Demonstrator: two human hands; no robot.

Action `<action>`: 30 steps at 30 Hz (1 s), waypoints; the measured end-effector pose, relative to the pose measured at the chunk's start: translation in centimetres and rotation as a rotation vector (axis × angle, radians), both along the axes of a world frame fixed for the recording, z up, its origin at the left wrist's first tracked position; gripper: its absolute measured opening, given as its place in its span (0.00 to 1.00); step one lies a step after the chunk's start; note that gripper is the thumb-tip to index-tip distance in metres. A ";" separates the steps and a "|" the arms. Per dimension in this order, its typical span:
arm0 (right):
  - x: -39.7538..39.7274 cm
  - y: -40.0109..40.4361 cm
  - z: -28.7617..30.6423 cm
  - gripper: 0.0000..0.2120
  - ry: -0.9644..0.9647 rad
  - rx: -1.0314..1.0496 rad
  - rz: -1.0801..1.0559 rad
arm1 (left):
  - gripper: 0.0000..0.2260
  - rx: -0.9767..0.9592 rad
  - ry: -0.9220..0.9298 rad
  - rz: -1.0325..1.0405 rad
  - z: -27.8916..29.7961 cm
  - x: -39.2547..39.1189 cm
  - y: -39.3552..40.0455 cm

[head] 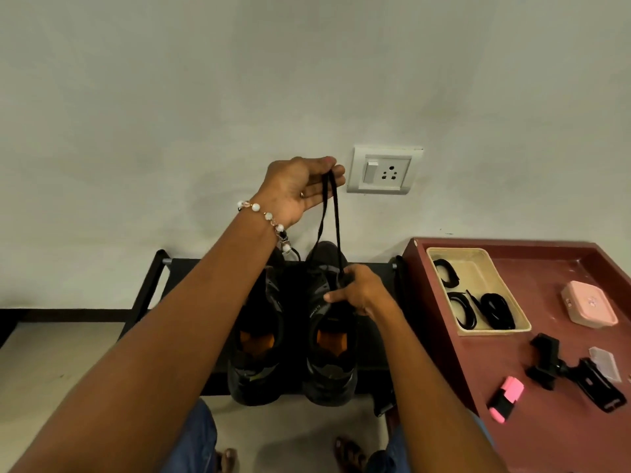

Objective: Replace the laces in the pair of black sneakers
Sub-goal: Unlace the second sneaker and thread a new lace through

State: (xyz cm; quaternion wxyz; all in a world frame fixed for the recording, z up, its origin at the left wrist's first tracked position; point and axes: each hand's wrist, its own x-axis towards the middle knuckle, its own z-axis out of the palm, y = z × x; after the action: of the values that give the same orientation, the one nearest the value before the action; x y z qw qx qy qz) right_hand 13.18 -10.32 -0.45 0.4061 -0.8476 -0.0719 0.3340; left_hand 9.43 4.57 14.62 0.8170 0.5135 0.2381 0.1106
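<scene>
Two black sneakers with orange insoles stand side by side on a low black rack, the left sneaker and the right sneaker. My left hand is raised near the wall and pinches the two ends of a black lace between thumb and fingers. Both strands of the lace run down to the right sneaker's eyelets. My right hand grips the right sneaker's tongue area where the lace enters.
A maroon table stands at the right, carrying a beige tray with several coiled black laces, a pink box, a pink highlighter and a black clamp mount. A wall socket sits just right of my left hand.
</scene>
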 end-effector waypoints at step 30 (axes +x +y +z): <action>1.3 -0.7 3.5 0.12 -0.300 0.399 0.046 | 0.04 0.368 0.230 0.507 0.3 0.1 5.9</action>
State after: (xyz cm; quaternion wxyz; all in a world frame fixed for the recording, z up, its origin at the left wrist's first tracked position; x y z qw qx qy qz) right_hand 14.48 -11.00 3.07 0.5425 -0.7889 -0.2149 0.1927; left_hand 9.53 10.48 14.93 0.6249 0.5859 0.4250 0.2925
